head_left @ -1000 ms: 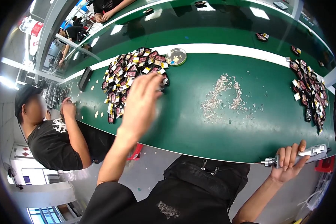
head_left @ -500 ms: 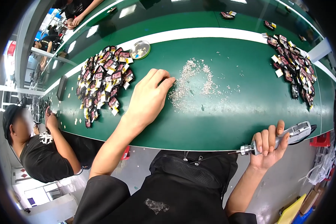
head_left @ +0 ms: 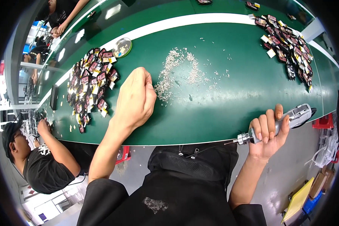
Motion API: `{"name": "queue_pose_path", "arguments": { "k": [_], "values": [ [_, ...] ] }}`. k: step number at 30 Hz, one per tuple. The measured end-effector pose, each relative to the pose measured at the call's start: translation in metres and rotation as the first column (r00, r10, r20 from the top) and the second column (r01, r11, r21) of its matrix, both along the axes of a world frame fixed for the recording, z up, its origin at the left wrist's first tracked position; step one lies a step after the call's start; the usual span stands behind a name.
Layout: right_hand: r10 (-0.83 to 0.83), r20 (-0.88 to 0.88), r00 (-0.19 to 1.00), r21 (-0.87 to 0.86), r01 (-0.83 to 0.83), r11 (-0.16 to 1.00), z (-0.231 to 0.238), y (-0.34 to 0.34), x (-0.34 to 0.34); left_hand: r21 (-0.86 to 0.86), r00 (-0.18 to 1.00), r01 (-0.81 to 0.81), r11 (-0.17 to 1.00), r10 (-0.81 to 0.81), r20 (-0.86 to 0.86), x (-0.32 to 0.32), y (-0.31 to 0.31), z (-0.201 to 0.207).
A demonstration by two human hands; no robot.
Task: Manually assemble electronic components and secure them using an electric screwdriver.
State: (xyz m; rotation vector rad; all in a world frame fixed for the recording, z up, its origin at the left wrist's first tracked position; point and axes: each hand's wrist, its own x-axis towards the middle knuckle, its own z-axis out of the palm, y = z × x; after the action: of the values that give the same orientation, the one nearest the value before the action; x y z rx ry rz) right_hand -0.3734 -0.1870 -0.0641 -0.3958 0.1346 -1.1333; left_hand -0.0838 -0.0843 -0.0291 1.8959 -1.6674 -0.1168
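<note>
My left hand (head_left: 135, 101) is closed over the green table, its fingers curled inward beside the left edge of a scattered heap of tiny silver screws (head_left: 165, 81). Whatever its fingers hold is hidden. In my right hand (head_left: 266, 139), at the table's front edge, lies a grey electric screwdriver (head_left: 298, 116). Its thin bit points left, above the black bag at my waist. To the left of my left hand is a pile of small black units (head_left: 89, 81) with reddish faces and white and yellow tabs.
A second pile of similar units (head_left: 286, 43) lies at the far right. A round, green-rimmed dish (head_left: 130, 48) with small pieces stands behind the left pile. On the left a co-worker (head_left: 45, 165) sits at the bench; a white strip (head_left: 199, 19) crosses behind.
My left hand has drawn back slightly from the screws, its fingers curling further in. The whole view has shifted, with the table sliding up and left. The right hand keeps its hold.
</note>
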Motion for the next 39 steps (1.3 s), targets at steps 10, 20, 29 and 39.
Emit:
{"name": "queue_pose_path", "arguments": {
  "k": [10,20,29,39],
  "values": [
    [0.047,0.104,0.994,-0.072,-0.039,0.997,0.025,0.004,0.025,-0.278,0.866,0.145,0.95,-0.257,-0.43,-0.083,0.014,-0.014],
    [-0.164,0.097,0.982,-0.057,0.17,0.984,0.064,0.019,0.034,-0.236,0.18,0.122,0.964,-0.255,-0.95,-0.112,0.024,-0.017],
    [-0.122,0.067,0.99,-0.1,0.128,0.987,0.057,0.02,0.036,-0.199,0.105,0.13,0.971,-0.213,-0.971,-0.116,0.025,-0.016],
    [-0.092,-0.013,0.996,-0.297,0.084,0.951,0.049,0.009,0.03,-0.271,0.714,0.121,0.955,-0.273,-0.644,-0.121,0.011,-0.019]
  ]
}}
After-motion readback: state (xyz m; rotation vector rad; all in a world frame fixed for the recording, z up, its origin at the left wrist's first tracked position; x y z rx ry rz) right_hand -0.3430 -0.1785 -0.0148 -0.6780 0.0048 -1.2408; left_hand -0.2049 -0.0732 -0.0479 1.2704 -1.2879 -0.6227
